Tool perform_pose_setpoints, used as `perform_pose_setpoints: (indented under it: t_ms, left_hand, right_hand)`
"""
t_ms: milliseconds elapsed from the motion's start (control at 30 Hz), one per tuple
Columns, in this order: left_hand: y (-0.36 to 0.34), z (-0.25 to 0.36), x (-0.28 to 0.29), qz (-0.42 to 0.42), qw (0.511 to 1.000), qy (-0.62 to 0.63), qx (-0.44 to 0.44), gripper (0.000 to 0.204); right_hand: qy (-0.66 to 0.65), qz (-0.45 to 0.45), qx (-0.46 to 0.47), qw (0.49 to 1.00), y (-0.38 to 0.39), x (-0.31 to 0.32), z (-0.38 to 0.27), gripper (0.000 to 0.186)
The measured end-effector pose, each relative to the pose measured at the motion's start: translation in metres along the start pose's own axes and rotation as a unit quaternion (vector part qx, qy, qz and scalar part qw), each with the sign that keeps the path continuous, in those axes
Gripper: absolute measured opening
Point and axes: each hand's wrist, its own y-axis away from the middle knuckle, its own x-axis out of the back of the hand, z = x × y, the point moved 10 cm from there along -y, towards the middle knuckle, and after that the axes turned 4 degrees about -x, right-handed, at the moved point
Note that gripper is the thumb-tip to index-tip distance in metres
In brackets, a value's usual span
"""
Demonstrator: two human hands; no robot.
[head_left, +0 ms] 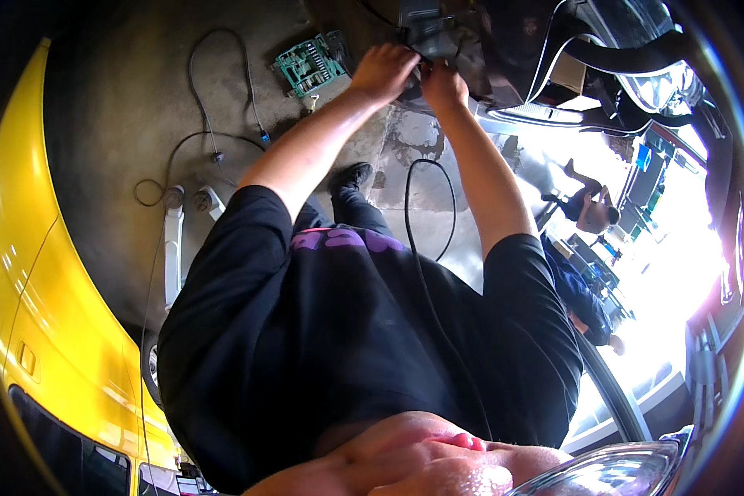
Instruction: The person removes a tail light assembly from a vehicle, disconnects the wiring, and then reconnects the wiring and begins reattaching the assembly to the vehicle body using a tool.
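In the head view, both arms reach up to the dark underside of a car [471, 50]. The left hand [384, 70] and the right hand [442, 83] press side by side against a grey metal part [426, 29] there; whether the fingers clamp it I cannot tell. On the concrete floor [124, 107], near the left hand, lies an open green socket set [310, 64]. A yellow car [33, 273] fills the left edge.
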Motion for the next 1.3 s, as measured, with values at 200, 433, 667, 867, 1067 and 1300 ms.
perform_pose_setpoints:
  t_ms: [200,433,667,867,1067,1300]
  left_hand:
    - [-0.007,0.011,-0.034,0.039,0.999,-0.021,0.019,0.019]
    - [-0.005,0.006,-0.058,-0.035,0.99,-0.099,0.097,0.024]
    - [-0.009,0.006,-0.052,0.001,0.993,-0.078,0.087,0.019]
    - [-0.019,0.016,-0.054,0.007,0.993,-0.09,0.075,0.018]
    - [-0.021,0.015,-0.056,-0.009,0.99,-0.123,0.07,0.019]
    - [-0.015,0.014,-0.053,0.006,0.993,-0.101,0.065,0.02]
  right_hand:
    - [0.062,-0.022,0.021,0.998,-0.007,-0.002,-0.013,0.023]
    - [0.127,-0.002,0.053,0.991,0.007,0.008,-0.011,0.052]
    - [-0.013,-0.024,0.041,0.999,0.005,0.02,-0.021,0.027]
    - [-0.058,-0.003,0.038,0.998,0.002,0.024,-0.004,0.027]
    - [0.008,0.001,0.073,0.997,-0.003,0.015,-0.014,0.026]
    - [-0.037,-0.007,0.051,0.998,0.003,0.021,-0.01,0.026]
